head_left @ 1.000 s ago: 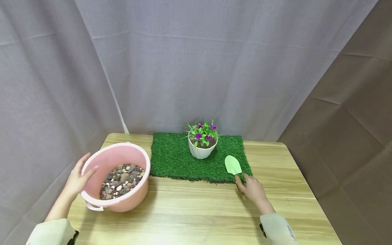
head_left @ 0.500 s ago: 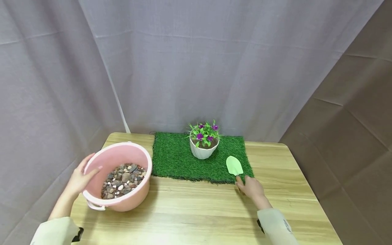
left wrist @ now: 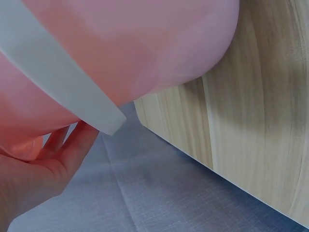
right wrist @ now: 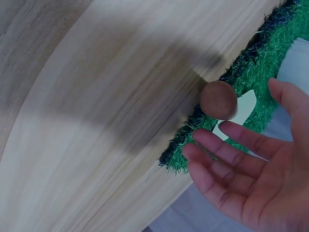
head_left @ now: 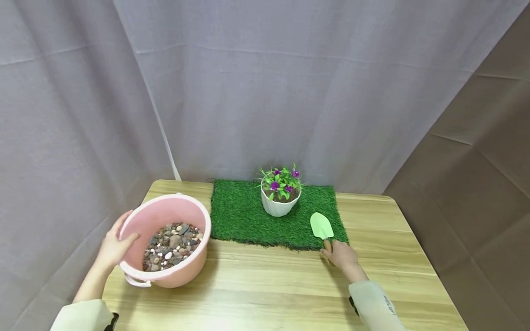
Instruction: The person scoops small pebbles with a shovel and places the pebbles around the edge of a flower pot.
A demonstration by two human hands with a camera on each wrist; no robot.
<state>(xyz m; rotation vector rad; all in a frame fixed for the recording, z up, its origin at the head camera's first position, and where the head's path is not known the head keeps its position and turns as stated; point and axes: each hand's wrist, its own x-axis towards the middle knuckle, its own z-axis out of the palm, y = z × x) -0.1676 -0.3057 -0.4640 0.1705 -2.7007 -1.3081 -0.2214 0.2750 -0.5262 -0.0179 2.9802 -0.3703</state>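
A pink basin (head_left: 188,272) with a white rim stands on the left of the table, holding many mixed stones (head_left: 175,242). My left hand (head_left: 112,247) holds its left rim, thumb inside the wall and fingers outside; the left wrist view shows those fingers (left wrist: 77,140) beneath the pale rim. On the right, a light green trowel (head_left: 321,225) lies on the artificial grass mat, its wooden handle (head_left: 327,245) toward me. My right hand (head_left: 344,255) is at that handle. In the right wrist view its fingers (right wrist: 234,157) are relaxed beside the handle's round end (right wrist: 218,100), thumb apart.
A white pot (head_left: 277,208) with a purple-flowered plant (head_left: 281,184) stands upon the green grass mat (head_left: 244,220). The wooden table (head_left: 256,289) has edges close to the grey curtain (head_left: 256,101) behind and the brown cloth (head_left: 476,184) at right.
The head view has shifted slightly, moving the scene rightward. My right hand's fingers have drawn in from reaching forward and sit a little further left against the trowel. The left hand stays on the basin.
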